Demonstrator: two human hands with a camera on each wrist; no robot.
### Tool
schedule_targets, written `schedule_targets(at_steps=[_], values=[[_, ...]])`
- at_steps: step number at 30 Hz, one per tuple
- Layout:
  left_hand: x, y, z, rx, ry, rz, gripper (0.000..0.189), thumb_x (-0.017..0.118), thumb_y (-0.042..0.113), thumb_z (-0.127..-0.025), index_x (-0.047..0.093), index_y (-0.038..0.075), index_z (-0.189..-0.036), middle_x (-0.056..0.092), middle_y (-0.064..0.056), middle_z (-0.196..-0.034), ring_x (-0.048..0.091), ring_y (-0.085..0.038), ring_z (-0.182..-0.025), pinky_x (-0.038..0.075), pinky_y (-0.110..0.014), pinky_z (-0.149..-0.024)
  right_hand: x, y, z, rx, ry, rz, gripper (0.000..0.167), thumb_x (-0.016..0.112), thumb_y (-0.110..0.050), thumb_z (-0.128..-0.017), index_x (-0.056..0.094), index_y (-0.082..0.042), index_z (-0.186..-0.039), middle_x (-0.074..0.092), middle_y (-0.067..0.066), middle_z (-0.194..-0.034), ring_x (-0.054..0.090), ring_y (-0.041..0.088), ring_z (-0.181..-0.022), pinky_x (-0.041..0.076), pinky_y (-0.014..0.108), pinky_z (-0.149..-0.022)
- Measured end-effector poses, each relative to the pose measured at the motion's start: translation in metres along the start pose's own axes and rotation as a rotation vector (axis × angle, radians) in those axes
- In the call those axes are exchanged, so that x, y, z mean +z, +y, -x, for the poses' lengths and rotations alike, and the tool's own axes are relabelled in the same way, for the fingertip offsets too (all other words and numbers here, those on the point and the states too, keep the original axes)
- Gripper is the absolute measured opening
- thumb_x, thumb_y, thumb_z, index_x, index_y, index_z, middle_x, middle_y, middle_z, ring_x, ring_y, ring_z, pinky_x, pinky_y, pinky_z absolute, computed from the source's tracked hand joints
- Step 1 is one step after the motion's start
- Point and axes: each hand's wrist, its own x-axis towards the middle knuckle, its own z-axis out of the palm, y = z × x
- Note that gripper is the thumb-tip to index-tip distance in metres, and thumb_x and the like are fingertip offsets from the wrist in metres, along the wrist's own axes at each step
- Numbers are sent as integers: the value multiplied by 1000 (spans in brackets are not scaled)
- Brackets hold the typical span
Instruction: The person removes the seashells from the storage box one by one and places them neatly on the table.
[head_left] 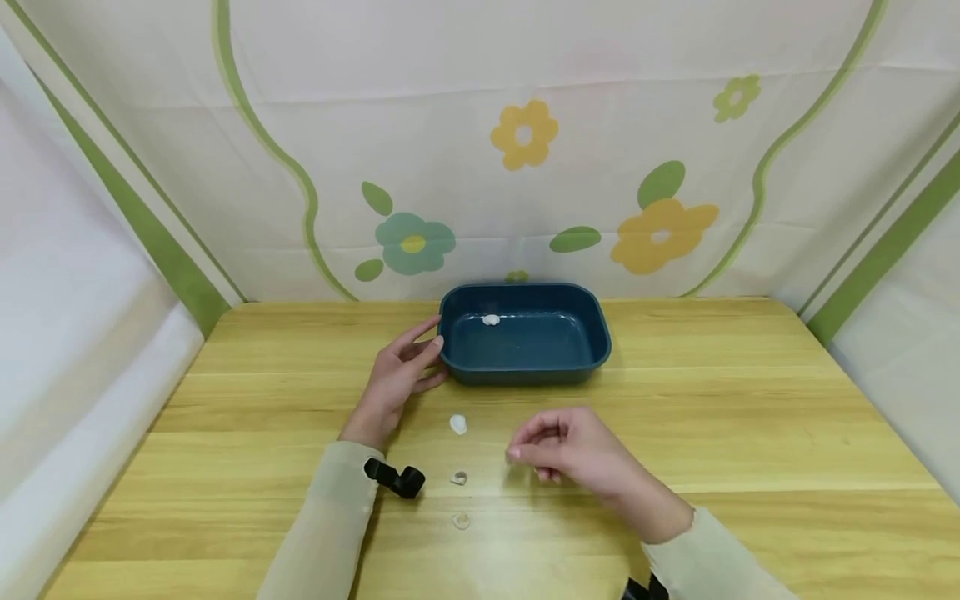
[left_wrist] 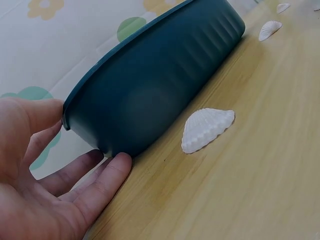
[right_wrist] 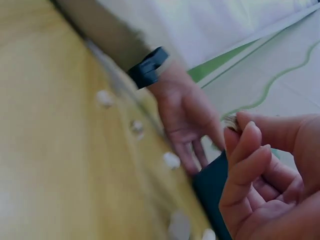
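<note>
A dark blue rectangular basin (head_left: pixel 525 372) stands on the wooden table, with a small white shell (head_left: pixel 491 320) inside. My left hand (head_left: pixel 397 375) touches its left side: in the left wrist view, the thumb meets the rim and the extended fingertips reach the lower wall. Between thumb and index finger, my right hand (head_left: pixel 573 450) pinches a small ridged shell (right_wrist: pixel 231 122) over the table, in front of the basin. Nearest the basin on the tabletop lies a white ribbed shell (left_wrist: pixel 207 130). Two smaller shells, one greyish (head_left: pixel 458 477) and one pale (head_left: pixel 461 521), lie nearer me.
More white shells, such as one (left_wrist: pixel 270 30) along the basin's front, show in the left wrist view. A flower-print cloth (head_left: pixel 465 183) hangs behind the table's back edge. White cloth (head_left: pixel 82 333) borders the left side. Black wrist cameras (head_left: pixel 397 479) sit on both sleeves.
</note>
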Motion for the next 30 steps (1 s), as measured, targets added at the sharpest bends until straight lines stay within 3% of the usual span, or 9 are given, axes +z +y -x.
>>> schedule_targets(at_steps=[8,17,30], values=[[-2,3,-2,14,13,-4,43,65,29,-110,62,36,-153,64,-17,-148,71,-18,-112,63,-49,-102,-15,26,25,49,-19,132,18,85,-16,-93,79,0,-100,75,7,-80,55,9,-55,45,18,-48],[5,-2,3,-9,5,19,43,66,28,-109,62,37,-152,63,-15,-146,71,-20,-113,64,-44,-100,-14,32,37,7,-70,386,10,88,-22,-90,80,-17,-87,73,2,-70,53,11,-46,47,23,-44],[2,-4,4,1,16,4,43,66,28,-109,62,38,-151,63,-15,-146,70,-22,-114,65,-43,-99,-12,28,38,-57,-23,505,13,89,-23,-90,78,-24,-82,72,-6,-71,52,6,-44,51,24,-47]])
